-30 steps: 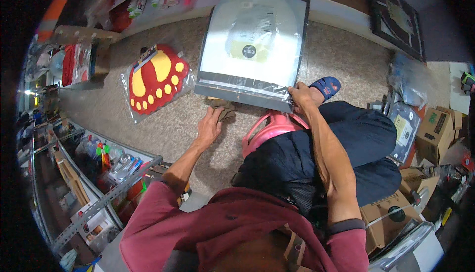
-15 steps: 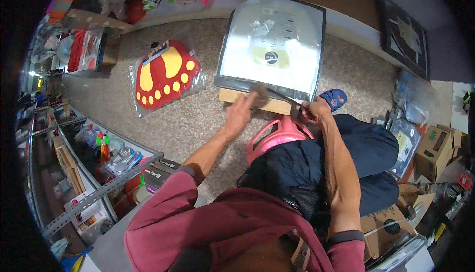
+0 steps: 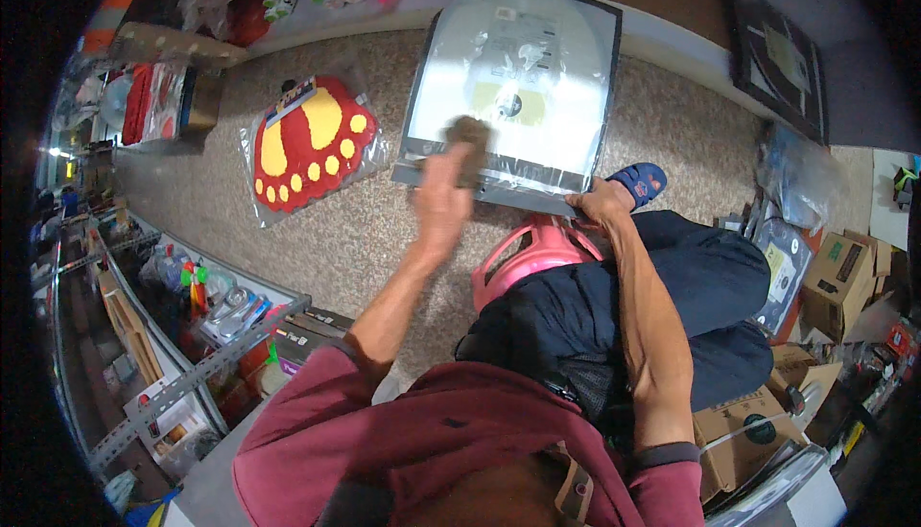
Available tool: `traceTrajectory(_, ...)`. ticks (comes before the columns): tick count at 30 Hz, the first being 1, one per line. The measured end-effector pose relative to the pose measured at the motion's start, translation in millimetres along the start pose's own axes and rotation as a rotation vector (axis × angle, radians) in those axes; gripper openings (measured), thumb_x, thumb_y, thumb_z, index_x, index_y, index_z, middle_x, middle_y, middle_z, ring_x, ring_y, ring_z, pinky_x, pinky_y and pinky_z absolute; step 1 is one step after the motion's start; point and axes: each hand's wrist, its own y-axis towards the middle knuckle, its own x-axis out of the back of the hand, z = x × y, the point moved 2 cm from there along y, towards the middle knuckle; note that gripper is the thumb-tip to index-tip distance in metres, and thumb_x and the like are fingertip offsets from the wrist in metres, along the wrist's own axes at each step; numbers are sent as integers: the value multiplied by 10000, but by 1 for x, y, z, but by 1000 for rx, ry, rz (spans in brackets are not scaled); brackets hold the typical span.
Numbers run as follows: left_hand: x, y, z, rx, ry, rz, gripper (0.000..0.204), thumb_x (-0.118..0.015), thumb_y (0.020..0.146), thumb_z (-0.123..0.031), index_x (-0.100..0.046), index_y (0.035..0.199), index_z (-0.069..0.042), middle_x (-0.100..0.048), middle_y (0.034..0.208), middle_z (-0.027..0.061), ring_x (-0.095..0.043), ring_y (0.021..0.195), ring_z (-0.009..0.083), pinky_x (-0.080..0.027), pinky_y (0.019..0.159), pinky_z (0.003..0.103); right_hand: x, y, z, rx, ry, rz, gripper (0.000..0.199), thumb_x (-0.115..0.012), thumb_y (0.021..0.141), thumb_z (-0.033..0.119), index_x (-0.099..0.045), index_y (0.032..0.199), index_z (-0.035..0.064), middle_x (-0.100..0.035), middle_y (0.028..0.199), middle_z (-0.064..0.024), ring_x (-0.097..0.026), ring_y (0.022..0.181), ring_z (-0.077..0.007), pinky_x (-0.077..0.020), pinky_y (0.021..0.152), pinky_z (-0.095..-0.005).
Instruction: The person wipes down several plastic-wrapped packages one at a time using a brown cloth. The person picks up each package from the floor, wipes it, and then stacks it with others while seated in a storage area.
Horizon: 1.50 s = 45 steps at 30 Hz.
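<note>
A flat package (image 3: 576, 76) lies ahead of me, a pale rounded panel under clear plastic with dark edges. It looks like a wrapped toilet seat. My left hand (image 3: 443, 203) is closed on a brown rag (image 3: 469, 143), pressed to the package's near left part and slightly blurred. At the near right corner, my right hand (image 3: 602, 201) grips the package edge; its fingertips are partly hidden. A pink plastic stool (image 3: 494, 278) stands just below that edge, beside my leg.
A red and yellow foot-shaped mat (image 3: 312, 148) in clear plastic lies on the floor to the left. Metal shelving (image 3: 206, 364) with goods stands at lower left. Cardboard boxes (image 3: 743, 436) crowd the lower right. A blue clog (image 3: 641, 185) is beside my right hand.
My left hand has moved left and up onto the package with the rag. The package's near edge has come down toward me, covering the pale wooden piece seen below it before.
</note>
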Motion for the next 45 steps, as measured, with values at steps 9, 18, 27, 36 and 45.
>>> traceTrajectory(9, -53, -40, 71, -289, 315, 396, 649, -700, 1053, -83, -659, 1695, -167, -689, 1411, 225, -727, 1322, 461, -631, 1031, 602, -12, 13, -20, -73, -105, 3, 430, -938, 1077, 216, -837, 1436, 0, -870, 1183, -196, -835, 1039, -329, -697, 755, -503)
traceTrajectory(18, 69, -77, 305, 311, 213, -224, 572, -678, 1057, 1, -671, 1629, 2, -726, 1568, 318, -681, 1483, 516, -545, 1245, 607, -18, 11, 20, -102, 56, 68, 580, -928, 1072, 159, -732, 1612, 77, -829, 1350, -171, -846, 1097, -363, -801, 790, -546)
traceTrajectory(27, 56, -87, 139, 276, 158, 96, 693, -866, 1159, -285, -577, 1731, -24, -790, 1485, 354, -774, 1313, 596, -637, 1070, 600, 48, -58, 21, -83, 2, -91, 848, -897, 1075, 429, -556, 1718, -6, -848, 1467, -302, -847, 1338, -456, -619, 1170, -557)
traceTrajectory(36, 51, -85, 93, 6, 437, 133, 409, -750, 1156, -216, -801, 1551, -122, -802, 1315, 229, -808, 1189, 487, -657, 983, 610, 111, -116, 23, 434, 317, -191, 636, -720, 1159, 224, -641, 1786, 154, -859, 1476, -286, -857, 1287, -466, -678, 1147, -508)
traceTrajectory(45, 132, -18, -86, -65, 348, 105, 336, -822, 1166, -383, -828, 1192, -48, -845, 1078, 221, -814, 1009, 488, -626, 859, 568, 240, -232, 54, 342, 948, -4, 412, -686, 1229, 212, -819, 1572, 29, -834, 1209, -44, -761, 982, -140, -674, 749, -319)
